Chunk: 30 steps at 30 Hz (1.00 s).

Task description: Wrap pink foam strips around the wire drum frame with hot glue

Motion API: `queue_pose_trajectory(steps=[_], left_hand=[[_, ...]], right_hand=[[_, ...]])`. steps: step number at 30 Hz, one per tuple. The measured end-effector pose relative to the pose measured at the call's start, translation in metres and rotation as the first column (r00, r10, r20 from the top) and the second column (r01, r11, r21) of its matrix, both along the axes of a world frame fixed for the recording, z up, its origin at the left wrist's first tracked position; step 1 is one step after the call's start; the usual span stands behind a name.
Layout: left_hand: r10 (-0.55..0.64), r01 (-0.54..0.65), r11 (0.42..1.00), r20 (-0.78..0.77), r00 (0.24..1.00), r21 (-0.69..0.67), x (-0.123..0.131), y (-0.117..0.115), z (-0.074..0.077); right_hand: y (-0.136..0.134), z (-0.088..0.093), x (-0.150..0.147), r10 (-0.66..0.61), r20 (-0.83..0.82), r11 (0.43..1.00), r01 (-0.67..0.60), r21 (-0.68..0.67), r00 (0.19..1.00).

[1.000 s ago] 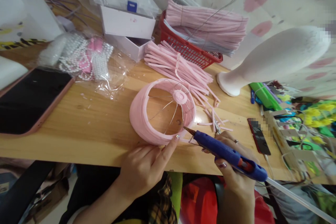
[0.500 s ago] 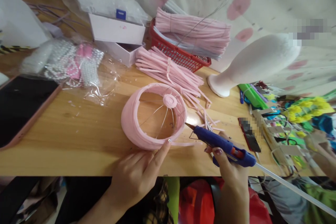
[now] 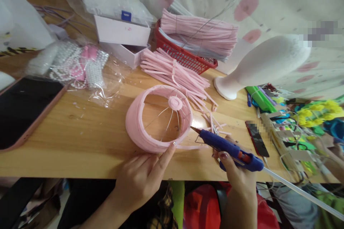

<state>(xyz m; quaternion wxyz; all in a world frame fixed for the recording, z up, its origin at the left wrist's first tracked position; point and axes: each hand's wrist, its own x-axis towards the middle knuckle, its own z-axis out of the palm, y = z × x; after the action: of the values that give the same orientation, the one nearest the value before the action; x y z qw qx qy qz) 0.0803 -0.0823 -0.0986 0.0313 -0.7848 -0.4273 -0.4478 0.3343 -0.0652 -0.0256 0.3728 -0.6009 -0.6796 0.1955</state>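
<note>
A round wire frame (image 3: pixel 133 123) wrapped in pink strip lies on the table, its open side facing me and thin spokes running to a small pink disc inside. My left hand (image 3: pixel 141 173) holds its near edge, fingers curled against the outside and the index fingertip pressed on the rim. From that fingertip a loose pink strip (image 3: pixel 192 147) trails to the right. My right hand (image 3: pixel 239 177) is wrapped round a blue hot glue gun (image 3: pixel 231 147) with a long white glue stick (image 3: pixel 298 189) in its back. The nozzle is at the frame's right rim; whether it touches, I cannot tell.
Behind the frame lie a bundle of pink strips (image 3: pixel 174 69) and a red basket (image 3: pixel 185 55) of more strips. A white foam head form (image 3: pixel 258 64) stands at right, near a phone (image 3: pixel 256 137) and power strip (image 3: pixel 282 143). Bagged beads (image 3: pixel 77 66) and a tablet (image 3: pixel 29 105) lie left.
The whole view has shifted slightly. Both hands, the glue gun and the pink frame keep nearly the same places relative to each other.
</note>
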Motion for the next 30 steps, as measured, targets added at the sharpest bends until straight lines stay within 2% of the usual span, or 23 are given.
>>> queue_pose_trajectory(steps=[7, 14, 21, 30], left_hand=[[0.003, -0.003, 1.000, -0.013, 1.000, -0.004, -0.001, -0.001, -0.003], [0.007, -0.007, 1.000, 0.004, 1.000, 0.011, 0.000, 0.002, 0.001], [0.004, -0.004, 1.000, 0.006, 1.000, 0.000, 0.000, 0.000, -0.003], [-0.009, 0.009, 1.000, 0.023, 1.000, -0.003, 0.000, 0.001, 0.002]], right_hand=[[-0.002, -0.001, -0.001, -0.034, -0.018, 0.999, 0.034, -0.009, 0.999], [0.002, 0.001, -0.002, -0.004, 0.005, 1.000, 0.004, 0.019, 1.000], [0.003, 0.001, 0.001, 0.043, 0.009, 0.999, -0.043, 0.023, 0.999], [0.009, 0.008, -0.011, 0.073, -0.007, 0.997, -0.073, 0.030, 0.997]])
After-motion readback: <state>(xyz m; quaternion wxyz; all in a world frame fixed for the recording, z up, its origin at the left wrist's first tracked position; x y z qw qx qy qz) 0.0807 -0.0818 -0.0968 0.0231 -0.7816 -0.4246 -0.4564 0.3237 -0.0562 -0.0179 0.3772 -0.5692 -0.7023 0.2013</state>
